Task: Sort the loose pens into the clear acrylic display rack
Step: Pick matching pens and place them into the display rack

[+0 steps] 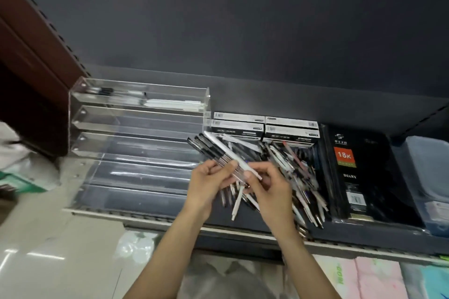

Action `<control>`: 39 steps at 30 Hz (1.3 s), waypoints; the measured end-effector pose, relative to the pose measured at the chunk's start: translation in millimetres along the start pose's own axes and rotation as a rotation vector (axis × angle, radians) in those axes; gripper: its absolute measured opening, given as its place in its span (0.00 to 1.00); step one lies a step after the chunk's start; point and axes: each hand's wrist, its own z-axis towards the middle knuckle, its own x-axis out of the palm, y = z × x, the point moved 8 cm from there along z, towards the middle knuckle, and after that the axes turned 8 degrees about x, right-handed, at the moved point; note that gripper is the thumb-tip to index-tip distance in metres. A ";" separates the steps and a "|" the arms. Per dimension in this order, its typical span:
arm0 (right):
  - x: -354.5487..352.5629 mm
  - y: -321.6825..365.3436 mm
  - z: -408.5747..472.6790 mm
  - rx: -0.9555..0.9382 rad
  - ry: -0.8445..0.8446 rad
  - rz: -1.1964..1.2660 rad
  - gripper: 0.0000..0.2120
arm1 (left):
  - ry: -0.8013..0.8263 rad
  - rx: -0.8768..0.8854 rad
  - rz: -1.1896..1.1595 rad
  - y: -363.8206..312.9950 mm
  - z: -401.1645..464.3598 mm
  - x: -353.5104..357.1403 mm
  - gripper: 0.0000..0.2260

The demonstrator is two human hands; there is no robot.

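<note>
Both hands are up over the shelf [170,219] working a little bundle of pens [213,150]. Left hand [206,184] has its fingers curled round the bundle, a few dark-capped clear ones fanned out toward the upper left. Right hand [269,187] is pinching a white pen [228,150] that lies along the top of that same bundle, thumb and fingertips on its lower end.

The rack [136,128] sits on the left part of the shelf, stepped tiers going up toward the back wall. Only the top tier has anything in it that I can make out: a couple of dark-tipped pens on the left and some white ones on the right, lying flat. The lower tiers just show glare.

The pile [296,172] of loose pens is right behind and under the hands, a jumble of black, white and a few pinkish ones. Behind it are 4 small boxes [264,127], stacked 2 by 2. Just right of the pile is a black diary [359,177] with an orange "18K" label.
</note>
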 end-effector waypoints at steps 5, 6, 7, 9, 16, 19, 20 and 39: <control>82.4 16.6 2.3 -0.152 0.088 -0.258 0.04 | -0.099 0.073 0.012 -37.1 2.7 -82.1 0.03; 102.2 19.1 1.6 -0.199 0.091 -0.339 0.06 | -0.114 0.091 0.016 -45.6 4.2 -100.5 0.05; 121.6 21.7 1.0 -0.237 0.081 -0.407 0.08 | -0.128 0.108 0.032 -53.6 5.9 -119.8 0.06; 155.2 26.2 0.3 -0.266 0.039 -0.441 0.10 | -0.139 0.135 0.048 -69.1 9.7 -157.4 0.03; 170.8 79.9 46.4 -0.372 -0.270 -0.603 0.07 | -0.156 0.148 -0.018 -106.4 34.2 -249.0 0.05; 152.9 114.2 67.2 -0.478 -0.446 -0.809 0.06 | -0.130 0.129 -0.030 -112.5 46.0 -255.9 0.04; 150.3 121.7 74.2 -0.488 -0.463 -0.865 0.07 | -0.116 0.121 -0.038 -113.7 49.4 -255.1 0.04; 167.0 113.0 146.1 -0.593 -0.022 -1.382 0.02 | -0.032 0.052 -0.093 -115.7 91.3 -224.2 0.06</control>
